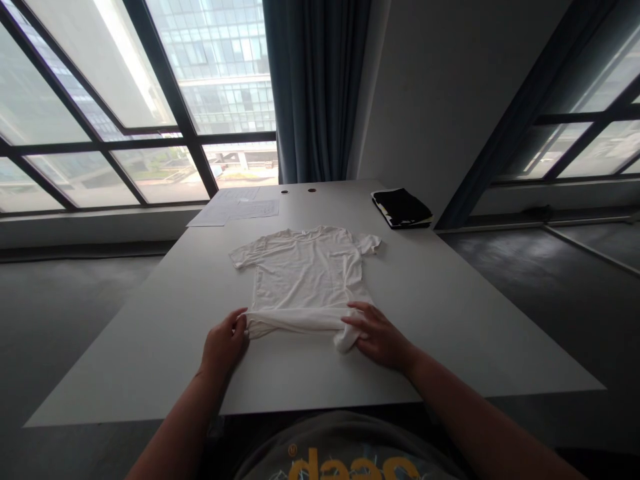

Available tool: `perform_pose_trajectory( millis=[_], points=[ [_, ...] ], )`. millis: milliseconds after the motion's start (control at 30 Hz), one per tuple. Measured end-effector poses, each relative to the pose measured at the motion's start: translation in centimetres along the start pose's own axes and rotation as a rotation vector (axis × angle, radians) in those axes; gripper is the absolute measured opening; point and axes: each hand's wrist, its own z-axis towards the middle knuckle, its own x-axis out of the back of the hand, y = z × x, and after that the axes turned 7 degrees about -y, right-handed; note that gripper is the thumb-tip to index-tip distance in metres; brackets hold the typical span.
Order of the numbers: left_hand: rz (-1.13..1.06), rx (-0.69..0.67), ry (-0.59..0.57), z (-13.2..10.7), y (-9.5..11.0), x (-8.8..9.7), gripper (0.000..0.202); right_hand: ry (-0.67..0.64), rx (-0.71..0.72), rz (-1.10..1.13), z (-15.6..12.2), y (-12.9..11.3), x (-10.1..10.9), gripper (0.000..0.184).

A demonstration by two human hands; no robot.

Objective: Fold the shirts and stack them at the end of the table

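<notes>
A white short-sleeved T-shirt (305,270) lies spread on the white table, its collar toward the far side and its sleeves out to left and right. Along the near edge the hem is lifted and turned over into a loose band. My left hand (225,340) pinches the hem's left corner between thumb and fingers. At the right corner, my right hand (377,333) grips the bunched cloth, with a fold hanging below the fingers. Wrinkles run across the body of the shirt.
The white table (165,333) reaches toward a window and a blue curtain (315,93). Paper sheets (240,207) lie at its far left. A stack of dark folded cloth (403,208) sits at the far right. Two round cable holes are near the back edge.
</notes>
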Motion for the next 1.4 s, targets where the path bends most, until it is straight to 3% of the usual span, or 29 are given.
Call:
perform_pose_trajectory(
  millis=[100,233,400,500,567,700,800,900,1033,1067,1167,1200,1267,1400],
  points=[
    [-0.191,0.025,-0.014,0.1,-0.1,0.3,0.047,-0.056,0.089,-0.033,0.2,-1.1,-0.6,0.032],
    [-0.434,0.090,-0.008,0.1,-0.3,0.5,0.056,0.142,-0.021,0.155,0.3,-1.1,-0.5,0.007],
    [-0.594,0.142,0.030,-0.6,-0.6,0.9,0.062,0.414,-0.403,0.411,-1.4,0.4,0.8,0.030],
    [-0.605,0.157,-0.067,-1.6,-0.6,1.9,0.063,0.481,-0.449,0.484,-2.8,0.5,2.0,0.034],
    [-0.585,0.141,-0.222,-2.3,-0.7,3.0,0.063,0.436,-0.407,0.512,-3.7,0.3,3.1,0.035],
    [-0.494,0.110,-0.620,-2.6,-1.0,5.4,0.058,0.114,-0.349,0.536,-5.1,0.1,5.1,0.043],
    [-0.359,0.108,-0.768,-1.7,-1.0,6.0,0.055,0.033,-0.340,0.408,-5.1,0.5,5.8,0.055],
    [-0.212,0.009,-0.718,-0.5,0.3,4.9,0.053,-0.019,-0.283,0.258,-3.8,0.9,5.8,0.056],
    [0.013,-0.242,-0.393,-0.5,4.4,2.2,0.030,-0.053,-0.180,0.077,-1.1,-0.1,5.4,0.035],
    [0.036,-0.336,-0.382,-1.0,5.4,1.6,0.024,-0.095,-0.126,0.050,-0.7,-0.6,5.2,0.028],
    [0.104,-0.638,-0.578,-2.8,7.2,0.6,0.030,-0.306,0.008,0.043,-0.6,-2.1,4.6,0.014],
    [0.139,-0.681,-0.618,-3.2,7.1,0.5,0.033,-0.363,0.017,0.043,-1.0,-2.4,4.4,0.014],
    [0.206,-0.667,-0.592,-3.8,6.2,0.6,0.030,-0.399,-0.014,0.023,-2.2,-2.3,4.0,0.010],
    [0.256,-0.554,-0.444,-3.4,3.3,1.1,0.018,-0.282,-0.118,-0.008,-4.4,-0.3,3.7,0.008]
  ],
)
